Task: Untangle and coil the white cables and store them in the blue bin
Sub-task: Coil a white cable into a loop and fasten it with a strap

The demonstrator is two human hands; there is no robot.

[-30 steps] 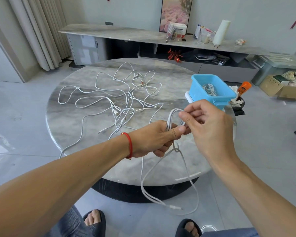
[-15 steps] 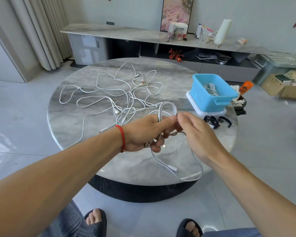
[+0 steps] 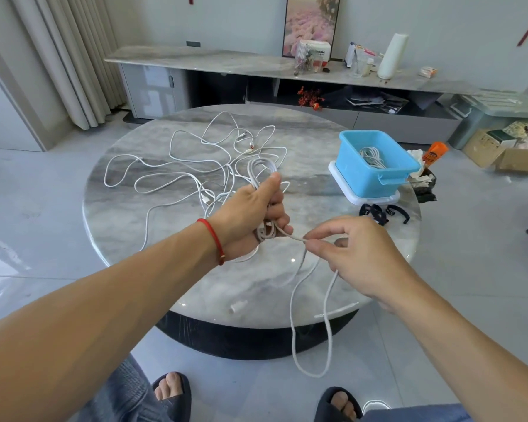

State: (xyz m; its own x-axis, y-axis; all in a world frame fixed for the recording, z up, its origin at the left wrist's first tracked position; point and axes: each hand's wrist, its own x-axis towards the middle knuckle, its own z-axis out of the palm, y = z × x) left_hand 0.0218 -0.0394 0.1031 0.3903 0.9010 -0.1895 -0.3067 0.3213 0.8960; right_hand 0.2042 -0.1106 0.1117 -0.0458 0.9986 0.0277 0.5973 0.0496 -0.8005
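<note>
My left hand (image 3: 250, 211) grips a partly coiled white cable (image 3: 258, 172) above the round marble table (image 3: 302, 287); loops stick out above the thumb and below the palm. My right hand (image 3: 354, 251) pinches the same cable's loose strand just right of the left hand. From there the strand hangs in a long loop (image 3: 311, 370) past the table's front edge, and its plug (image 3: 237, 306) lies on the table. A tangle of white cables (image 3: 195, 166) spreads over the table's far left. The blue bin (image 3: 387, 175) stands at the right on a white lid, with one coiled cable (image 3: 371, 155) inside.
Black clips (image 3: 375, 212) lie in front of the bin. A long sideboard (image 3: 226, 62) with clutter runs along the far wall. Cardboard boxes (image 3: 500, 150) and an orange bottle (image 3: 435, 152) sit on the floor at right. My sandalled feet (image 3: 171, 391) are below the table edge.
My right hand has moved down and right, away from the left, drawing the strand out. The hanging loop now drops lower over the table edge. The left hand has turned the coil more upright.
</note>
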